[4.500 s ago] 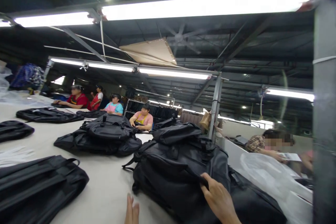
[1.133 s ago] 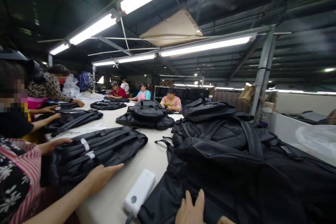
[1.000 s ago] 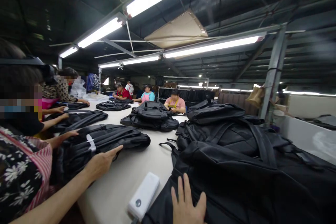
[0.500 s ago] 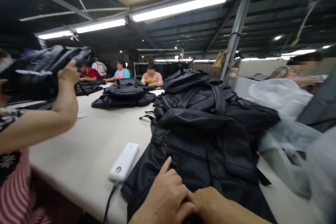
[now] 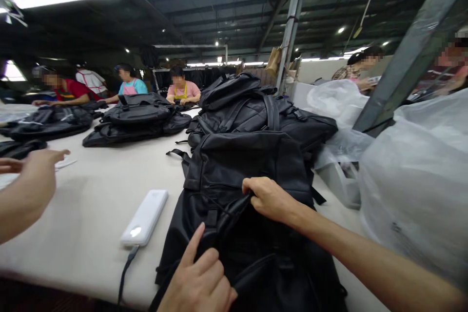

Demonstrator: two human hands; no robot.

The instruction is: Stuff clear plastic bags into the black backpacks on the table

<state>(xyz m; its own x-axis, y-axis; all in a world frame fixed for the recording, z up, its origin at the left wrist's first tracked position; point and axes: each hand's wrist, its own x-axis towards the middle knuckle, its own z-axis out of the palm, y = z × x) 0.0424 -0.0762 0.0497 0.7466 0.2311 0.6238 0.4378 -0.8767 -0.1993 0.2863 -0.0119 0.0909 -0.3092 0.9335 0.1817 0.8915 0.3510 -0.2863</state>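
A black backpack (image 5: pixel 252 165) lies flat on the pale table (image 5: pixel 98 209) right in front of me. My right hand (image 5: pixel 268 198) pinches a fold or flap of its front panel and lifts it slightly. My left hand (image 5: pixel 199 280) rests on the lower part of the same backpack, forefinger pointing up, other fingers curled. More black backpacks (image 5: pixel 256 107) are stacked just behind it.
A white power bank (image 5: pixel 145 217) with a dark cable lies left of the backpack. A co-worker's hand (image 5: pixel 34 180) reaches in from the left. More black bags (image 5: pixel 135 119) lie further back, where several people sit. Clear plastic bags (image 5: pixel 413 175) and a metal post (image 5: pixel 290 24) stand on the right.
The view has tipped down and to the right. My right hand moved up the backpack and took hold of a fold. The co-worker's lifted bag is gone from view.
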